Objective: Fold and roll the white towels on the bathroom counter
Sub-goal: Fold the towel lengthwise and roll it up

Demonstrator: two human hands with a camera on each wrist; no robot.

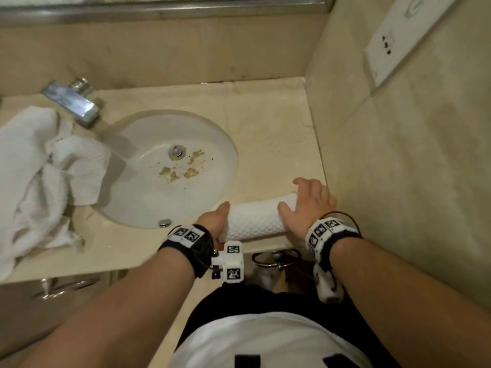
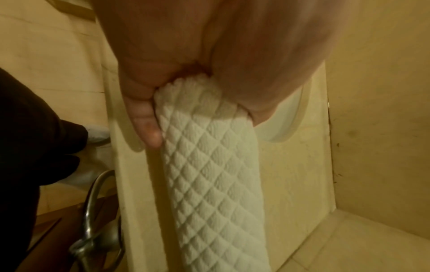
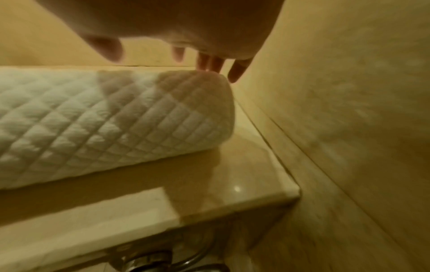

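A white quilted towel, rolled into a tight cylinder (image 1: 255, 220), lies along the front edge of the beige counter (image 1: 265, 128), right of the sink. My left hand (image 1: 214, 221) grips its left end, thumb (image 2: 146, 121) along the near side and palm cupped over the end of the rolled towel (image 2: 209, 174). My right hand (image 1: 309, 203) is spread flat over the right end, fingers straight. In the right wrist view the fingertips (image 3: 209, 64) reach just past the top of the rolled towel (image 3: 93, 119). A crumpled heap of white towels (image 1: 39, 168) lies at the counter's left.
The white sink (image 1: 148, 203) has brown stains near its drain. A chrome faucet (image 1: 71, 102) stands at the back left. A tiled wall (image 1: 398, 168) rises right beside the roll, with a white outlet panel (image 1: 398, 35). A chrome towel ring (image 1: 276, 258) hangs below the counter edge.
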